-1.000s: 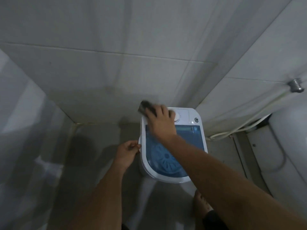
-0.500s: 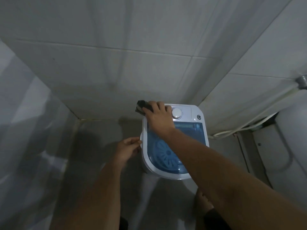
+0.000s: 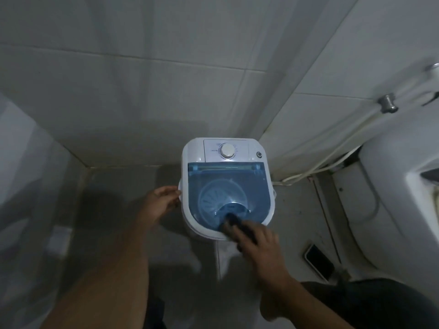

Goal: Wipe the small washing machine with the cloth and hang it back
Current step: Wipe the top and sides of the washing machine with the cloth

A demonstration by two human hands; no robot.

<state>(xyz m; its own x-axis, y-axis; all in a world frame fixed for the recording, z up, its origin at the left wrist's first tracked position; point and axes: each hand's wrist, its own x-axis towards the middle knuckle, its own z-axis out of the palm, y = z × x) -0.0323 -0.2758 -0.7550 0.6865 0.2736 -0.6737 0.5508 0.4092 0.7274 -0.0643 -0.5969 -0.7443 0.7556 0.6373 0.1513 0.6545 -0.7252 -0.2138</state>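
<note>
The small washing machine (image 3: 193, 153) is white with a see-through blue lid and a round dial, standing on the floor in the corner of tiled walls. My right hand (image 3: 260, 243) grips a dark cloth (image 3: 231, 223) pressed on the near edge of the blue lid. My left hand (image 3: 164, 200) rests against the machine's left side at its white rim, fingers curled on the small side handle.
A white toilet (image 3: 392, 200) stands at the right, close to the machine. A white hose (image 3: 316, 169) runs along the wall to a metal tap (image 3: 387, 103). A phone (image 3: 318, 260) lies on the floor at the right. My foot (image 3: 270, 309) shows below.
My right hand has dragged the cloth from the machine's far left corner by the dial down across the lid to its near edge. The left hand stays at the side.
</note>
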